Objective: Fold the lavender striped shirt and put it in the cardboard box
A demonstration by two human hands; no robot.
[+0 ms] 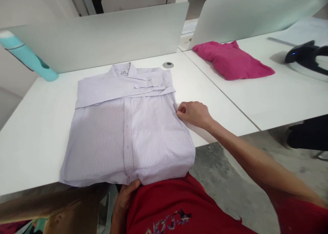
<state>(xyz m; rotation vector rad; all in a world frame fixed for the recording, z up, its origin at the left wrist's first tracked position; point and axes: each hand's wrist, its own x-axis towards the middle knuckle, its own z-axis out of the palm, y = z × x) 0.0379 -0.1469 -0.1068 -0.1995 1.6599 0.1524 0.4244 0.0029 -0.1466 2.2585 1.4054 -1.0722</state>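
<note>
A pale striped button shirt (153, 134) lies front up on the white table (38, 141), its collar at the far end and its sleeves folded across the chest. The lower part hangs over the near table edge. My right hand (194, 114) pinches the shirt's right side edge, just below the folded sleeves, with finger and thumb together. At the hem, near the button strip, my left hand (125, 198) grips the cloth; its thumb shows at the edge, and the other fingers are mostly hidden beneath.
A folded pink cloth (233, 61) lies on the adjoining table. Beyond it stands a black device with a blue light (302, 54). A turquoise object (28, 57) leans at the left against the frosted divider (110, 39). Below the table is an open cardboard box (74, 213).
</note>
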